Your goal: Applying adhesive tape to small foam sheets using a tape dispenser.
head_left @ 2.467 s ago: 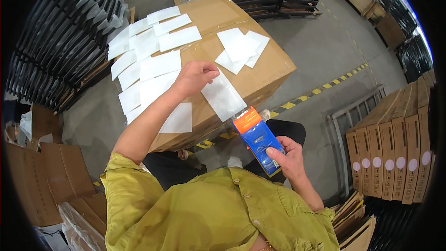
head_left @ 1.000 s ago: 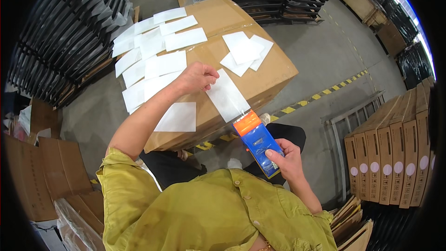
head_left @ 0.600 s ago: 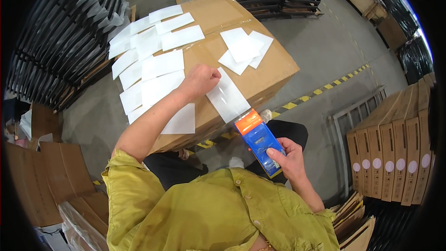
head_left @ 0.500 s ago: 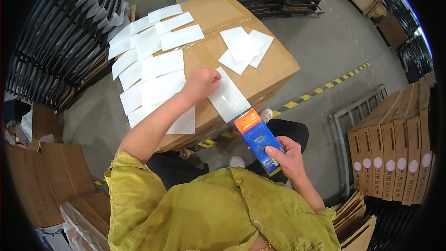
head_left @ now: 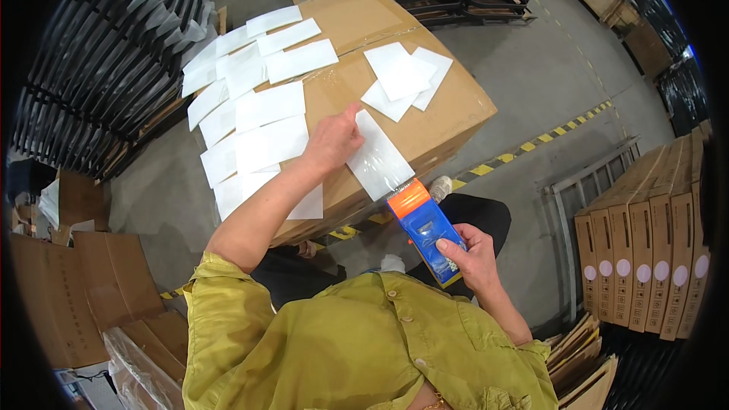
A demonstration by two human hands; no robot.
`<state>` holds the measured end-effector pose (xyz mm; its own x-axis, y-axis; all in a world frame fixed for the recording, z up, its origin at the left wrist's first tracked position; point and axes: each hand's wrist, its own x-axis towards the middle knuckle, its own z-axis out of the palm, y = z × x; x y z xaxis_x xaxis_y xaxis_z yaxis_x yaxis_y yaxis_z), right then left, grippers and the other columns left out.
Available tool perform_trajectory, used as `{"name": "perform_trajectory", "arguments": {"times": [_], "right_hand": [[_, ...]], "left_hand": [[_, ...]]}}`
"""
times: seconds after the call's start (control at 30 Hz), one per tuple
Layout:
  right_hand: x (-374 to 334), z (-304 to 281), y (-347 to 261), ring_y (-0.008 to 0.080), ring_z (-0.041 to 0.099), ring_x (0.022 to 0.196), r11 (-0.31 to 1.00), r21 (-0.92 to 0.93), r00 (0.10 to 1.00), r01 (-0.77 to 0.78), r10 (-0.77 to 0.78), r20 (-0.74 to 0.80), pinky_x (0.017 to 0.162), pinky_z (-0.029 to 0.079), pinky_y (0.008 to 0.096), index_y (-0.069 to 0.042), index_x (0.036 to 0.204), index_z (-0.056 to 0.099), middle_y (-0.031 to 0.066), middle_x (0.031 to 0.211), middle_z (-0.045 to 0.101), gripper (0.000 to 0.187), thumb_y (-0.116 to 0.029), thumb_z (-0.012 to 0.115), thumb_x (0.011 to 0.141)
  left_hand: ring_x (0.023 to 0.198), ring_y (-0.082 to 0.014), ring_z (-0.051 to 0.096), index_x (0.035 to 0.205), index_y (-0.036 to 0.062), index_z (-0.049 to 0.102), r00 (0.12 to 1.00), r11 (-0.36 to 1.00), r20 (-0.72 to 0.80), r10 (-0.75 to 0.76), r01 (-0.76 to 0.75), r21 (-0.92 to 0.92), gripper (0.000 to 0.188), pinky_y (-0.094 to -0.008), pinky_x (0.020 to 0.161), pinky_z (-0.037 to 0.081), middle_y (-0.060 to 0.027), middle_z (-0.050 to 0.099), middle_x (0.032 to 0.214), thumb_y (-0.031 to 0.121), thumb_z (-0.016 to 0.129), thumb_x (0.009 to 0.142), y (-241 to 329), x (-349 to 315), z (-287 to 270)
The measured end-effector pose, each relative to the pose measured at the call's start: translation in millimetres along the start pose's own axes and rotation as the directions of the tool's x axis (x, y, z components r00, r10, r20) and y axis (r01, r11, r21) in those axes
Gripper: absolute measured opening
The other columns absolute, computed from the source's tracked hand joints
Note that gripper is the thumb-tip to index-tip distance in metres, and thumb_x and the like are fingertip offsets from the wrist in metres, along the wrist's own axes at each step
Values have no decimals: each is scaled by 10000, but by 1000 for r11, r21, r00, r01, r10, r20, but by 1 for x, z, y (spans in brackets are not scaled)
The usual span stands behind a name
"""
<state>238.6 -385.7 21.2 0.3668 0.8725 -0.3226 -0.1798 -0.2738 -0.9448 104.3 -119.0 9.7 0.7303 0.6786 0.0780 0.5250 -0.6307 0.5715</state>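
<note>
Pouch (head_left: pixel 377 158) under left hand (head_left: pixel 332 140)

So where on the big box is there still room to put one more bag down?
The cardboard box is bare at its far end, beyond the three-bag pile, and along its near right edge. The left side is crowded with clear bags; the left hand presses another bag.

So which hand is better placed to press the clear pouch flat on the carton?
Probably the left hand: it already rests on the clear pouch on the cardboard carton. The right hand is occupied, gripping the blue and orange box off the carton's edge.
</note>
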Motion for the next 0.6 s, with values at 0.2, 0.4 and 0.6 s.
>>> {"name": "perform_trajectory", "arguments": {"times": [0.2,0.4,0.6], "right_hand": [[1,-3,1,67,549,637,1000,9,1000,-1,1,6,581,445,195,50,881,566,68,746,614,304,-186,680,727],[0,-2,0,58,533,623,1000,14,1000,5,-5,5,577,432,189,41,874,574,57,738,612,308,-204,681,722],[0,-2,-1,49,517,614,1000,24,1000,-13,13,9,582,419,181,32,866,578,43,731,608,301,-208,681,716]], "left_hand": [[660,-239,561,1253,-2,284,1000,1000,10,-9,9,-10,645,-297,624,455,-106,553,713,42,587,685,3,-1,0],[673,-235,553,1322,52,156,998,992,27,-62,64,-108,775,-299,640,454,-97,544,751,29,589,680,7,-5,-2],[736,-241,548,1333,98,132,1000,999,-26,-8,9,40,812,-331,700,458,-125,489,983,30,610,681,9,-5,1]]}}
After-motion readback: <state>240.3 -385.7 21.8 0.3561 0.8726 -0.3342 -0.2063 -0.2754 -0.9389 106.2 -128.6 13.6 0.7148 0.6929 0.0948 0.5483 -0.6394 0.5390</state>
